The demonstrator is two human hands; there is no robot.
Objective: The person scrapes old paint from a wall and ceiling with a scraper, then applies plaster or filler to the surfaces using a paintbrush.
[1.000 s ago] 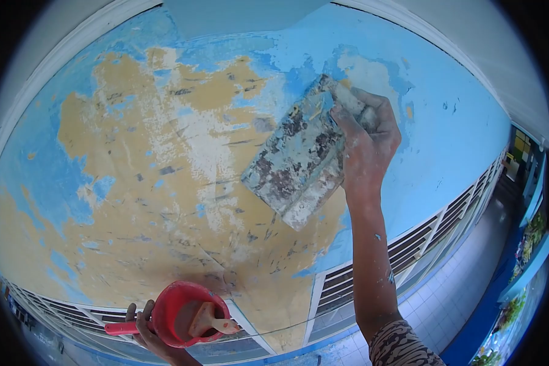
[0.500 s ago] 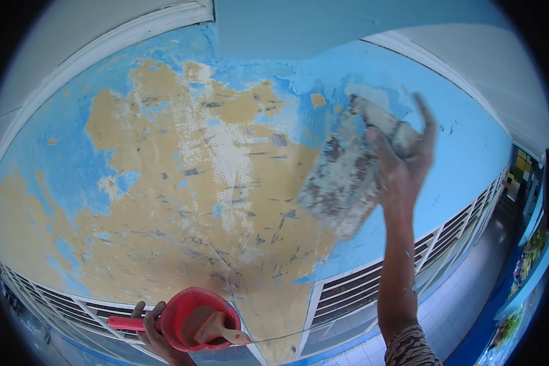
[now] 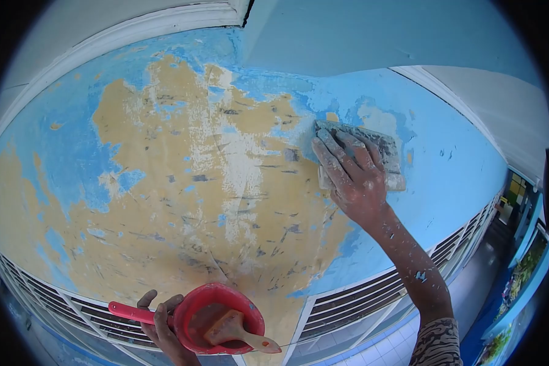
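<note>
My right hand [image 3: 363,186], speckled with white, is closed around a rectangular plastering trowel [image 3: 385,146] whose surface is crusted with grey and white. The trowel is up against the wall [image 3: 140,189], at the border between peeled tan and blue paint; whether its whole face touches cannot be told. Low on the left, my left hand [image 3: 163,326] grips the handle of a red plastic dipper [image 3: 186,326]. A paintbrush [image 3: 226,328] leans inside the dipper, its pale wooden handle sticking out over the rim. Part of the dipper's inside is hidden by the brush.
White louvred windows [image 3: 348,317] run below the wall on both sides. A blue beam [image 3: 372,36] juts out overhead, beside white ceiling trim [image 3: 158,27]. At the far right are a tiled walkway and plants [image 3: 521,274].
My right hand has turned the trowel from a raised, tilted position to lie against the wall, its back now facing me. The view has shifted slightly; the dipper stays in my left hand.
</note>
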